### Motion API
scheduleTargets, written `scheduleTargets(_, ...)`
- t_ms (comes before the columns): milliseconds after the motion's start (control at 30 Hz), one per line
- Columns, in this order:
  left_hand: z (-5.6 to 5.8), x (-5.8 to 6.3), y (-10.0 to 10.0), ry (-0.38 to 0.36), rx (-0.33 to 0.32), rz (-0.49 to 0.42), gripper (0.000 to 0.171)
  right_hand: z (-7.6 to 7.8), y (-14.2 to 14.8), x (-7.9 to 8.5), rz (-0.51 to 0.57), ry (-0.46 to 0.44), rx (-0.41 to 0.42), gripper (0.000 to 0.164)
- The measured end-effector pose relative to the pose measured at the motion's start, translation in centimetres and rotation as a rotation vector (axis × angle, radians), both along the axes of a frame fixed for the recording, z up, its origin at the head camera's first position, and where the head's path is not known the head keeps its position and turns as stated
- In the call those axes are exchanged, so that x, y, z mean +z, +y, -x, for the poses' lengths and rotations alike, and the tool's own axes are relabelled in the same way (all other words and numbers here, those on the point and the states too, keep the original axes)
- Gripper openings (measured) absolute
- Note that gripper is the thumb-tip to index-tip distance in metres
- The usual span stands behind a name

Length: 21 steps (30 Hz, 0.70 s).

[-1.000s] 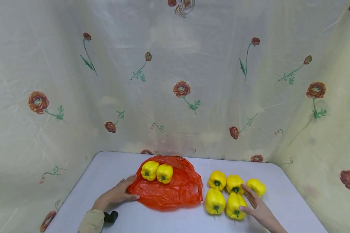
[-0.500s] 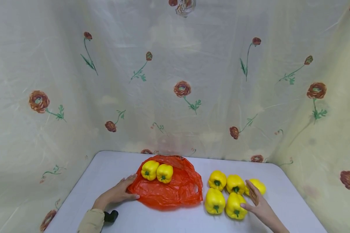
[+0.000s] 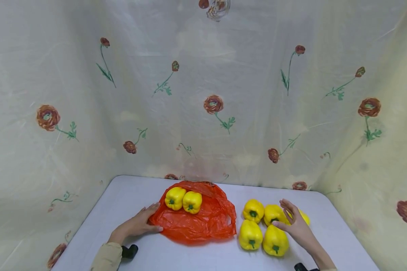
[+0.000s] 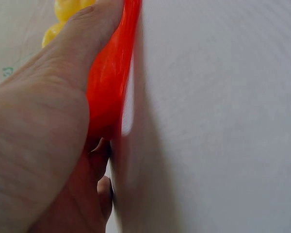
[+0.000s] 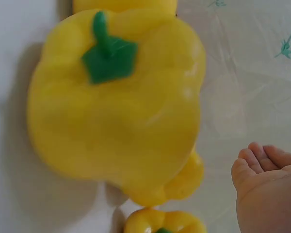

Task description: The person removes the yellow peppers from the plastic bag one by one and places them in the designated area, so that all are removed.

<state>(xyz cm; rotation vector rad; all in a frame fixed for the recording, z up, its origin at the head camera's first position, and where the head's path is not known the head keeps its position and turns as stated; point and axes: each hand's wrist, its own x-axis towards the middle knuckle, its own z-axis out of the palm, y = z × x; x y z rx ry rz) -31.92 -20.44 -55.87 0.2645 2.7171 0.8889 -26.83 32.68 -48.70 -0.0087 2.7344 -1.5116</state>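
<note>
A red plastic bag (image 3: 203, 226) lies flattened on the table, with two yellow bell peppers (image 3: 175, 198) at its upper left. I rest my left hand (image 3: 137, 224) against the bag's left edge, fingers and thumb spread; in the left wrist view the thumb (image 4: 94, 24) lies along the red plastic and the other fingers are partly hidden. To the right of the bag sit several more yellow peppers (image 3: 251, 235). Above them hovers my right hand (image 3: 296, 224), thumb and fingers apart, holding nothing and partly covering the rightmost pepper (image 3: 305, 217). A pepper (image 5: 121, 111) fills much of the right wrist view.
The white table (image 3: 190, 259) has rounded far corners. Behind it and at both sides hangs a pale curtain (image 3: 190, 124) printed with flowers. Dark wrist devices show under the left wrist (image 3: 129, 251) and near the right wrist (image 3: 303, 267).
My right hand has lifted a little and drawn back from the near right pepper, uncovering it. My left hand, the bag and the peppers look unmoved.
</note>
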Motion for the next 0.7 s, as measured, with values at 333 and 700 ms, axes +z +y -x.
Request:
scheduleTargets(333, 0.4, -0.2, -0.2, 0.008, -0.012, 0.000, 0.105, 2.0, -3.2, 1.7, 0.041, 0.099, 0.092, 0.097)
scheduleTargets(700, 0.2, -0.2, -0.1, -0.004, 0.008, 0.000, 0.106, 3.7, -7.6, 2.7, 0.109, 0.152, 0.211, 0.089)
